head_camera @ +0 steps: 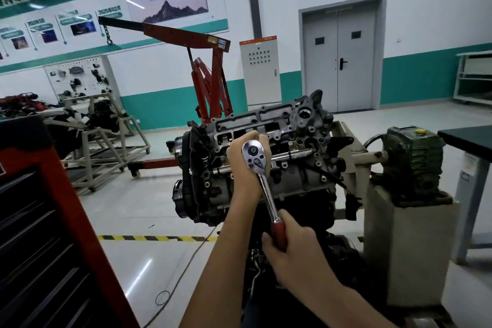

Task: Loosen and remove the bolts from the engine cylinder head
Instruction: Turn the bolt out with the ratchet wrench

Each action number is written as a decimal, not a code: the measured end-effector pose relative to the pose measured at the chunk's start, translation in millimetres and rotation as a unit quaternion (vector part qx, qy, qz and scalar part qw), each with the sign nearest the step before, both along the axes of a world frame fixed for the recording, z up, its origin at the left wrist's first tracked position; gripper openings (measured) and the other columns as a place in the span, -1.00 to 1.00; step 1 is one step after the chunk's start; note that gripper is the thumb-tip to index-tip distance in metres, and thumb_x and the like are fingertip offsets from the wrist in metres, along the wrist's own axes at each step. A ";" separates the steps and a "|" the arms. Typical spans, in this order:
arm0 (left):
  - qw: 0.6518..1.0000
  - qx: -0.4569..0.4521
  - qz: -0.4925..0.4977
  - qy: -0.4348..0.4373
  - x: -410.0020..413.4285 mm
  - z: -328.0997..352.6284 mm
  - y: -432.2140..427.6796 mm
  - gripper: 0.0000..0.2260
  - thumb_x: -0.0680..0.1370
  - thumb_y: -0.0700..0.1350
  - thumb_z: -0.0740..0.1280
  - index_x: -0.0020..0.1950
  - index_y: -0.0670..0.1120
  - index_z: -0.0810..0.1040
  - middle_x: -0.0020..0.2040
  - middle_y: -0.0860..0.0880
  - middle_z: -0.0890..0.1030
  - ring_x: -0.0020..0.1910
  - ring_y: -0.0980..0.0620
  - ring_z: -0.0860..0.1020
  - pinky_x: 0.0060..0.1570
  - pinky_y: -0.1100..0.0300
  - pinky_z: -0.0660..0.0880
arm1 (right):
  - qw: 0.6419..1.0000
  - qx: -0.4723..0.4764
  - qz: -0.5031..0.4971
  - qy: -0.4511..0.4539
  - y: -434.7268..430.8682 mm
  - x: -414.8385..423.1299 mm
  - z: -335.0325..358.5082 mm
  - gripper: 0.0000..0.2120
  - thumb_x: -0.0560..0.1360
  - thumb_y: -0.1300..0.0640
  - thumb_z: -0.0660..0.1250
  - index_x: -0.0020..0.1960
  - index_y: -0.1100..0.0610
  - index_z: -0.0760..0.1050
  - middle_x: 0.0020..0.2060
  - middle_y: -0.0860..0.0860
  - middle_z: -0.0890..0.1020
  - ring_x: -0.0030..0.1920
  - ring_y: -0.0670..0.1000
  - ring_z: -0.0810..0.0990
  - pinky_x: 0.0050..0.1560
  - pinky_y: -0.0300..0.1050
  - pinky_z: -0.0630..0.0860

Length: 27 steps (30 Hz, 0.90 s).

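In the middle of the frame the cylinder head (269,117) sits on the engine (298,181), with its open face turned partly toward the camera. The ratchet (253,154) is set against its near side. The left hand (243,168) curls its fingers round behind the chrome end of the ratchet, I think to keep the socket square on a bolt so it does not slip. The bolt itself is hidden behind the tool. Lower down, the right hand (295,253) grips the red handle (278,231) tightly, far from the pivot, probably for more leverage.
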State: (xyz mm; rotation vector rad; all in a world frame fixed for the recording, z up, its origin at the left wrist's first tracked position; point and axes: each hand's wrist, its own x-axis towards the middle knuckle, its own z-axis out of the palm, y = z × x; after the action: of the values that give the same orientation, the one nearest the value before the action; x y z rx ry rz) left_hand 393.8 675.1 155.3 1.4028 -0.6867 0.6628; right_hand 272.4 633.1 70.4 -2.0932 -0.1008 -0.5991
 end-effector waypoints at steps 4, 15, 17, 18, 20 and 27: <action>0.982 0.171 -0.063 -0.037 4.1 3.9 29.4 -0.56 0.53 -0.32 0.33 -0.45 -0.03 0.25 -0.52 0.10 0.27 -0.49 0.16 0.22 -0.43 0.24 0.18 | 0.990 -0.142 -0.007 0.008 -38.9 -2.8 22.4 -0.86 0.45 0.16 0.30 -0.14 0.01 0.33 -0.41 -0.04 0.42 -0.55 -0.15 0.43 -0.49 -0.42 0.31; 0.995 0.091 -0.042 -0.015 -0.1 2.3 17.5 -0.67 0.44 -0.23 0.24 -0.51 -0.11 0.25 -0.53 0.02 0.23 -0.49 0.08 0.20 -0.41 0.13 0.16 | 0.974 -0.220 -0.054 -0.008 -64.2 -5.4 39.9 -0.88 0.45 0.19 0.31 -0.10 0.09 0.37 -0.43 -0.06 0.43 -0.53 -0.14 0.46 -0.49 -0.40 0.41; 0.996 0.072 -0.042 -0.012 -0.2 1.3 9.8 -0.65 0.46 -0.24 0.26 -0.48 -0.11 0.23 -0.52 0.03 0.23 -0.48 0.09 0.20 -0.41 0.16 0.14 | 0.997 -0.064 -0.040 -0.011 -27.2 -5.3 11.8 -0.82 0.45 0.20 0.33 -0.20 0.03 0.33 -0.46 -0.02 0.41 -0.57 -0.16 0.44 -0.58 -0.43 0.29; 0.997 0.065 -0.044 -0.010 -0.7 0.6 6.8 -0.64 0.48 -0.27 0.27 -0.48 -0.10 0.23 -0.52 0.03 0.23 -0.48 0.10 0.19 -0.41 0.17 0.14 | 1.000 -0.004 -0.026 -0.006 -11.5 -2.7 2.9 -0.78 0.46 0.20 0.32 -0.24 0.02 0.30 -0.47 0.00 0.41 -0.59 -0.15 0.41 -0.58 -0.40 0.29; 0.997 0.055 -0.049 -0.012 -3.2 -0.7 4.4 -0.61 0.50 -0.32 0.28 -0.47 -0.09 0.24 -0.53 0.04 0.23 -0.49 0.11 0.19 -0.42 0.19 0.15 | 0.999 0.033 -0.009 -0.004 1.9 1.8 -6.0 -0.78 0.46 0.20 0.31 -0.25 0.05 0.29 -0.47 0.02 0.40 -0.60 -0.12 0.37 -0.56 -0.36 0.31; 0.968 0.229 -0.104 -0.014 11.4 13.8 40.5 -0.56 0.51 -0.32 0.37 -0.48 0.04 0.36 -0.57 0.13 0.29 -0.49 0.25 0.30 -0.37 0.37 0.25 | 0.934 -0.356 0.024 0.022 -100.3 2.0 87.4 -0.75 0.47 0.22 0.28 -0.22 -0.07 0.28 -0.42 -0.09 0.48 -0.52 -0.22 0.48 -0.46 -0.35 0.46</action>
State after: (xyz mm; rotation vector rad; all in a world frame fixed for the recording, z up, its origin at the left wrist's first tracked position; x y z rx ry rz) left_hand 405.2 715.6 169.1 1.7136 -1.0410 0.3695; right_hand 274.5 532.7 157.8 -2.7912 -0.3923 -0.5316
